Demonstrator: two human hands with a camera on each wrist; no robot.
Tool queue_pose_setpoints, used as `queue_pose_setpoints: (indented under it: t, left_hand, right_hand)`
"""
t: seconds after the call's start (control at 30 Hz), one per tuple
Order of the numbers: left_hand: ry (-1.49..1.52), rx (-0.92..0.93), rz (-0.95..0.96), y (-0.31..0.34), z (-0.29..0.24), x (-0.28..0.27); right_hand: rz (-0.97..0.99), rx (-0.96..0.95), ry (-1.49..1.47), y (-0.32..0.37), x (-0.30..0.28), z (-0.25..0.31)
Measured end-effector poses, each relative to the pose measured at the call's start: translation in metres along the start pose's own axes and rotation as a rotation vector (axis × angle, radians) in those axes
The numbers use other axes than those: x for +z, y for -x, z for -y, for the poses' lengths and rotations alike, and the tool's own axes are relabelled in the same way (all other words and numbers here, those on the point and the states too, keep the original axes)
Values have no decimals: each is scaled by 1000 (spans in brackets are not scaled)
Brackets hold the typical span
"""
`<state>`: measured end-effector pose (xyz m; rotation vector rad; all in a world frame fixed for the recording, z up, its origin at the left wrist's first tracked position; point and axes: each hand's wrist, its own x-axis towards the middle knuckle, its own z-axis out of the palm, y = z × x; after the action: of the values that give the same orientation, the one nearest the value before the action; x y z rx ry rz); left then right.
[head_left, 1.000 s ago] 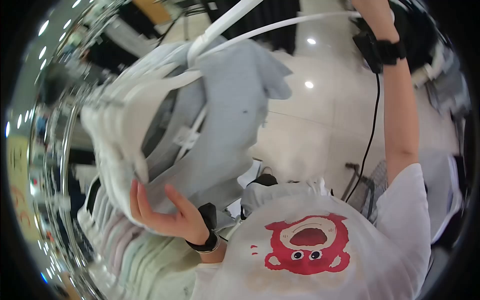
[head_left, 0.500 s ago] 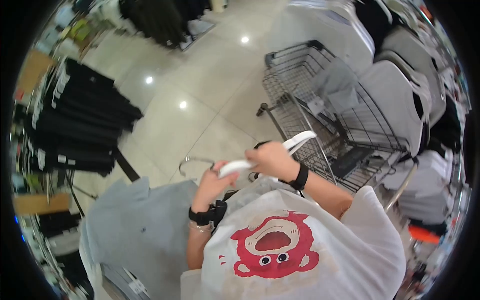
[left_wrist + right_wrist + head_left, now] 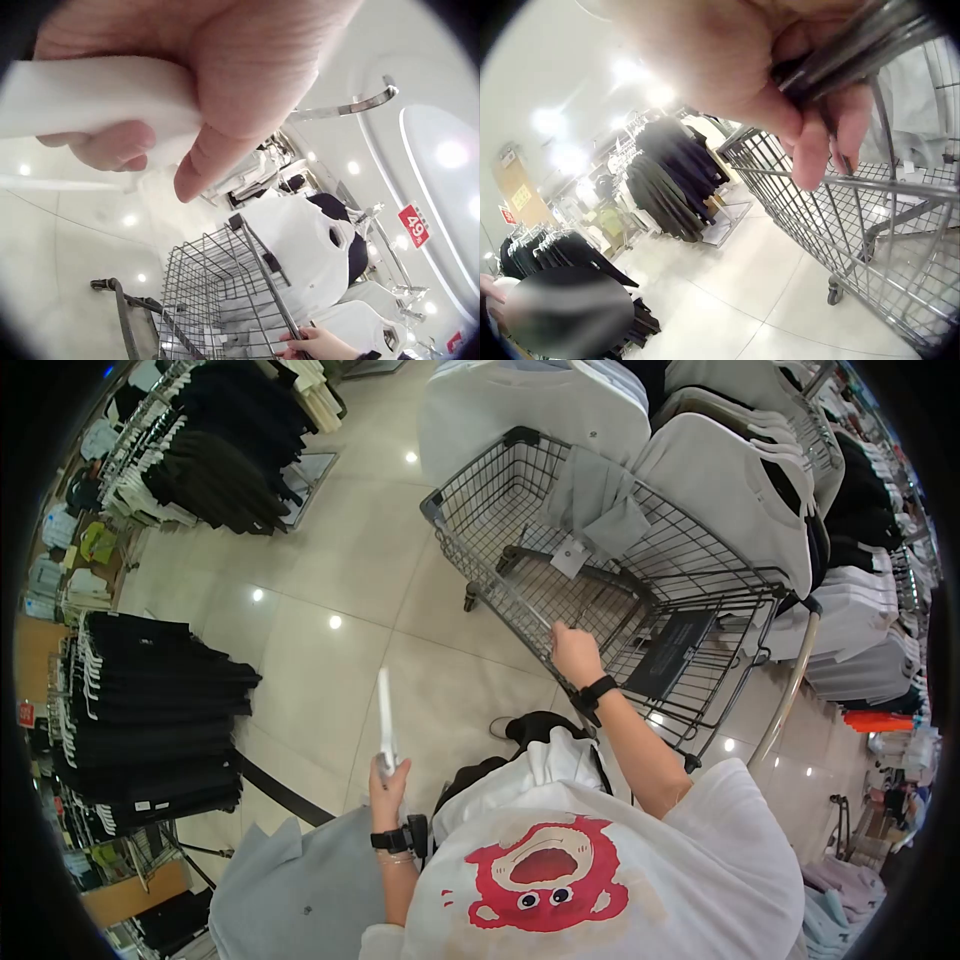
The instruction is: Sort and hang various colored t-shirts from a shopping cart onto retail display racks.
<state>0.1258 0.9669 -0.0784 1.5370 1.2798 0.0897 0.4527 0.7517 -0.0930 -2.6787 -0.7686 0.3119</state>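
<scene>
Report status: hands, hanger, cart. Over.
Left hand grips white hanger. Right hand grips cart rim. Grey garment lies in cart. No obstruction between.

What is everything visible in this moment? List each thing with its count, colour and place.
shopping cart: one, grey wire, on the floor ahead
grey garment: one, with a tag, lying in the cart
white hanger: one, upright, in the left hand
grey T-shirt: one, low at the left, by the left arm
black clothes: many, hung on a rack at the left
dark clothes: many, on a rack at the far left
pale shirts: several, white to light grey, on hangers beyond the cart
floor: beige glossy tiles
left hand: grips the hanger
right hand: grips the cart's rim
</scene>
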Motion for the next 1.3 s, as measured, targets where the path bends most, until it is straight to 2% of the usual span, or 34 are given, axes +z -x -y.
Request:
queue_pose_setpoints:
  t: [0.03,0.1,0.17,0.2,0.23,0.3,0.33,0.37,0.4,0.43,0.47,0.5,0.57,0.6,0.67,0.7,0.77,0.8,0.83,0.9,0.93,0.97,1.03,1.07,1.1,1.13,1.2,1.23,1.3]
  left_hand:
    - [2,1,3,-2,4,0]
    - [95,-195,-23,-12,11,-5]
    - [206,-202,-11,-12,9,-8]
    - [268,-199,-23,-8,5,-7]
    - [331,-196,-37,-3,-2,-3]
    - [362,-219,-79,6,-16,12]
    - [389,-215,-63,10,-20,16]
    - [413,-209,-47,15,-27,21]
    - [481,-227,-44,21,-35,26]
    - [483,-232,-52,26,-40,29]
    - [515,-196,-47,31,-44,32]
    - [548,-158,-41,33,-51,35]
    - [585,-177,-49,41,-73,42]
    - [621,-196,-51,45,-79,46]
    - [667,-244,-95,51,-75,45]
    - [709,-292,-129,56,-71,42]
    - [702,-254,-205,65,-64,37]
    - [688,-216,-269,68,-62,34]
    - [696,-214,-282,69,-63,30]
    - [763,-171,-180,77,-70,19]
    - [770,-176,-197,82,-75,17]
    - [808,-145,-178,86,-83,18]
    - [870,-103,-187,88,-92,12]
    - [889,-66,-153,89,-96,10]
    - [907,-28,-122,88,-100,9]
    - [807,27,-151,86,-105,10]
    - [661,113,-149,76,-127,16]
    - [617,146,-115,71,-144,17]
    - [765,410,-120,69,-172,17]
  right_hand:
    - [-1,1,3,3,-3,-3]
    - [40,-57,-14,7,-9,-7]
    - [105,-129,-90,15,-26,-14]
    - [303,-108,-74,12,-36,-22]
    - [326,-114,-73,4,-46,-34]
    - [851,-65,-420,-23,-63,-65]
    - [952,-60,-409,-41,-64,-85]
    - [831,-125,-217,-63,-67,-99]
    - [616,-36,-203,-82,-64,-118]
    - [278,-80,-277,-101,-57,-136]
    - [150,133,-216,-121,-75,-129]
    - [-46,220,-180,-143,-63,-146]
    - [-208,249,-206,-178,-48,-161]
    - [-202,240,-209,-194,-37,-166]
    - [-306,382,-383,-218,-14,-168]
    - [-297,372,-386,-227,-7,-169]
    - [-490,644,-604,-246,5,-171]
    - [-575,647,-578,-255,13,-175]
    - [-568,634,-583,-262,16,-180]
    - [-365,568,-383,-274,18,-189]
    - [-294,450,-603,-279,29,-199]
    - [-149,391,-1016,-263,8,-171]
    - [-182,323,-1544,-239,-6,-121]
    - [-17,278,-1630,-217,-35,-86]
    - [155,233,-1708,-193,-73,-47]
    - [193,217,-1703,-172,-100,-10]
    - [479,32,-1744,-134,-146,55]
    - [692,-112,-1777,-117,-166,81]
    - [922,-363,-1703,-83,-177,127]
